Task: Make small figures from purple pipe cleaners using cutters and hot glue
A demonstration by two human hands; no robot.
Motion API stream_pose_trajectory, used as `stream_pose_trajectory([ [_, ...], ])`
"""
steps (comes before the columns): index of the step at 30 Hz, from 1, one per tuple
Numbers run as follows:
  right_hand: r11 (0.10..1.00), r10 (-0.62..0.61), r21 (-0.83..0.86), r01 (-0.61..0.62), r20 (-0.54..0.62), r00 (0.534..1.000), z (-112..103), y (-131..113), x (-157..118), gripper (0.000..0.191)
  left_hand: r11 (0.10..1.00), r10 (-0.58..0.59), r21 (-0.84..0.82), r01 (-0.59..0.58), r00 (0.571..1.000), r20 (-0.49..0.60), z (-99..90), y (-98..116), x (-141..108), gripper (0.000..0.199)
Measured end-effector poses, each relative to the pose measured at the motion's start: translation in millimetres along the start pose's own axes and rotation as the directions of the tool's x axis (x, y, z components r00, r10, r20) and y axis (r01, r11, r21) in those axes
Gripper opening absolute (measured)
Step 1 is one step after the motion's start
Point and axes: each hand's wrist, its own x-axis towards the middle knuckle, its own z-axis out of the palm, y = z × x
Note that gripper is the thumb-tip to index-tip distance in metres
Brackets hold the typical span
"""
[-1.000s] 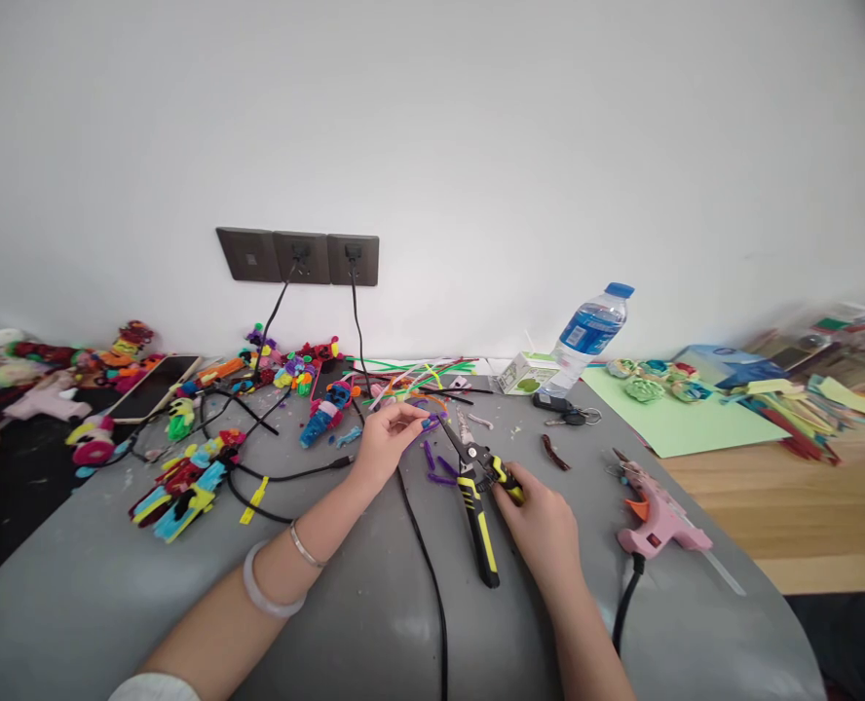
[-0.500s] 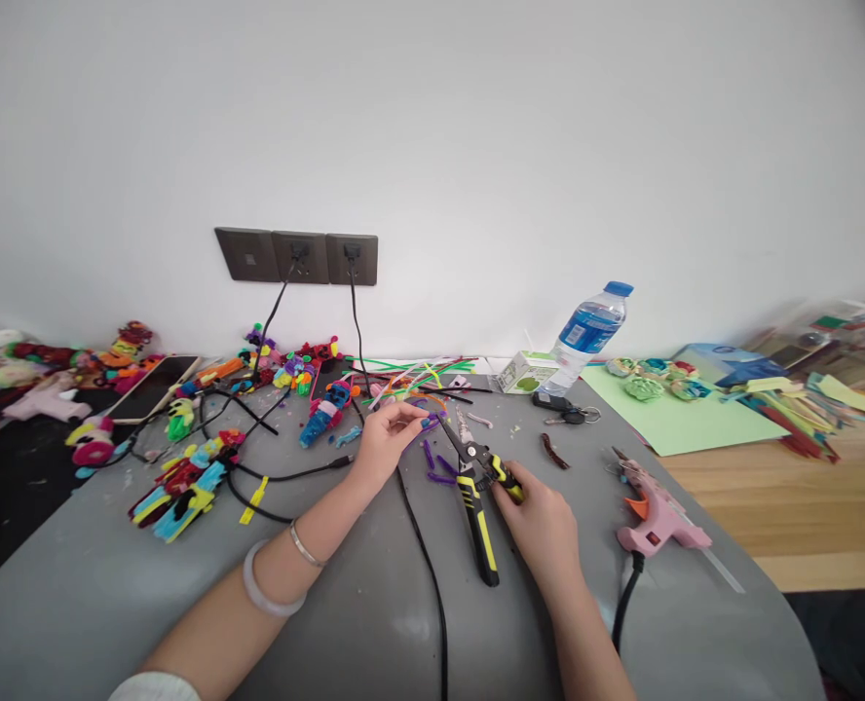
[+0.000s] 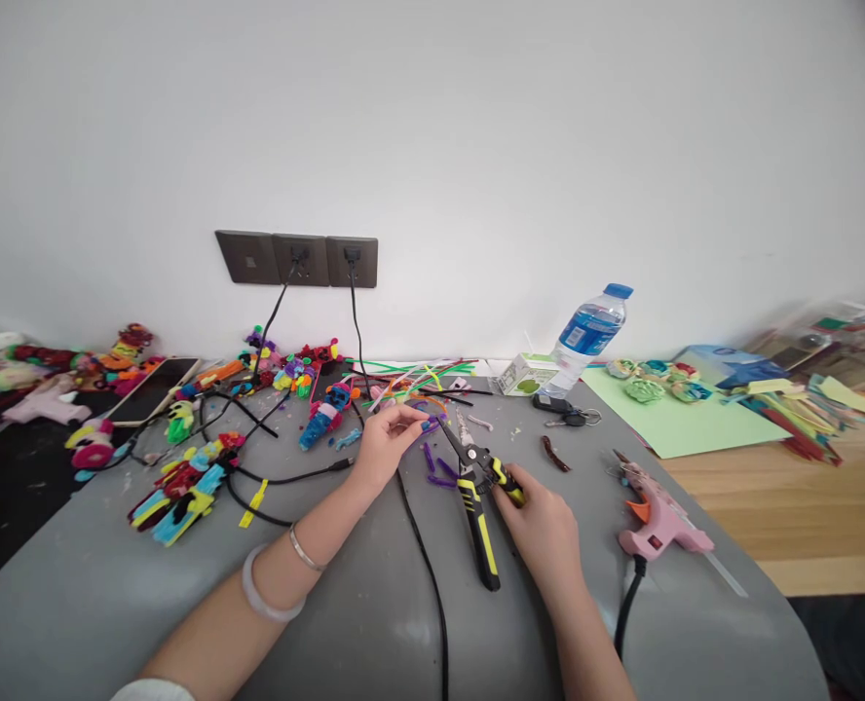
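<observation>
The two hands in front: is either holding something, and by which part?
The right hand holds the cutters by one handle. The left hand pinches a thin purple strip, though exactly where is unclear.

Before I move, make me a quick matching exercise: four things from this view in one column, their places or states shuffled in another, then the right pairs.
Things
1. metal cutters with black-and-yellow handles
2. pink plastic glue gun
3. clear plastic bottle with a blue cap
4. pale green flat sheet

Places and states
A. joined to a thick black cable
B. under multicoloured rosettes
C. in the right hand, blades apart
D. beside a green-and-white carton

Pairs: 1-C, 2-A, 3-D, 4-B
</observation>
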Motion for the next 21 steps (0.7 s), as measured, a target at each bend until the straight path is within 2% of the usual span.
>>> stream_pose_trajectory([
  [21, 1.000, 0.011, -0.019, -0.011, 0.023, 1.000, 2.4, 1.4, 1.3, 0.030, 1.000, -0.018, 0.004, 0.018, 1.000, 0.001, -0.5, 1.2, -0.7, 0.016],
])
